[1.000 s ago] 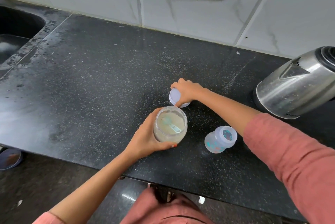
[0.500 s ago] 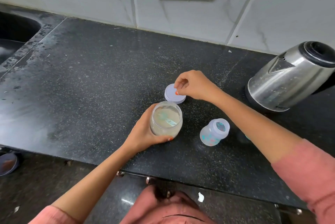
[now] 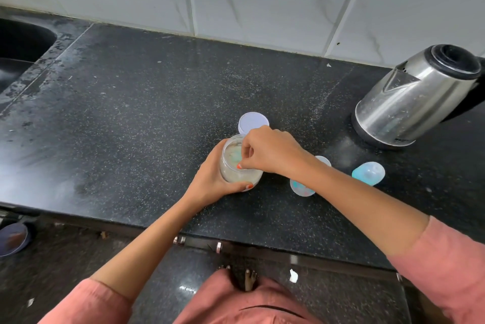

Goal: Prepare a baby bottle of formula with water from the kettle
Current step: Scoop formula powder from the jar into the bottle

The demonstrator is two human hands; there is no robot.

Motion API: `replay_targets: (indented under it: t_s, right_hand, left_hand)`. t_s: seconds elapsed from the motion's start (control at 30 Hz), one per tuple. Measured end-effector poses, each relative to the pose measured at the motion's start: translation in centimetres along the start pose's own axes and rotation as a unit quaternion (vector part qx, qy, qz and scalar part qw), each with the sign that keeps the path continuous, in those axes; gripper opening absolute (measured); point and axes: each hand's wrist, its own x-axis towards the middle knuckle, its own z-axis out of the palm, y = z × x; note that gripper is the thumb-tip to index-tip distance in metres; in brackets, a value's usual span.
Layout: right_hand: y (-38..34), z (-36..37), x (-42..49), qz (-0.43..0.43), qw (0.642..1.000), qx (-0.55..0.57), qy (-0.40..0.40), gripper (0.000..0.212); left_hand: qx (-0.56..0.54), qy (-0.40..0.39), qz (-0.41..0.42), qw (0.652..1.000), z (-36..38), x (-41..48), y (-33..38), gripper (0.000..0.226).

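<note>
Left hand (image 3: 210,179), curled, grips the open jar (image 3: 242,179) on the desk (image 3: 131,113). Right hand (image 3: 271,151): fingers (image 3: 248,144) bunched over its mouth; whether they hold anything cannot be told.

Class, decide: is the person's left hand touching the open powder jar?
Touching. The head view shows the left hand wrapped round the jar, a fingertip pressed against its near wall.

No text, brand, number or sign can be read. A small dark marking (image 3: 401,140) is printed near the base of the kettle (image 3: 417,98), but it is too small to be read.
</note>
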Motion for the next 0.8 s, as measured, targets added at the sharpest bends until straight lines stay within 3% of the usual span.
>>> replay_targets:
  t_s: [0.13,0.37,0.47,0.57,0.67,0.8]
  right_hand:
    - [-1.0,-0.2,0.5,0.013,0.996,-0.089,0.003,0.028]
    - [-1.6,-0.4,1.6,0.014,0.984,-0.176,-0.022,0.023]
    - [-1.5,-0.4,1.6,0.016,0.985,-0.173,-0.024,0.007]
    - [-1.0,-0.2,1.3,0.013,0.989,-0.145,0.012,0.007]
    - [-0.6,-0.1,1.0,0.014,0.991,-0.116,0.060,0.025]
    - [-0.1,0.2,0.8,0.000,0.992,-0.087,0.094,0.026]
  left_hand:
    - [-0.005,0.002,-0.001,1.000,0.0,0.0,-0.1,0.078]
    - [0.001,0.001,-0.001,1.000,0.0,0.1,-0.3,0.081]
    - [0.001,0.004,0.000,1.000,0.0,0.1,-0.4,0.081]
    - [0.004,0.003,0.006,1.000,-0.1,0.1,-0.4,0.083]
    - [0.009,0.004,0.009,1.000,-0.1,0.1,-0.4,0.083]
    - [0.014,0.004,0.010,1.000,-0.1,0.0,-0.5,0.083]
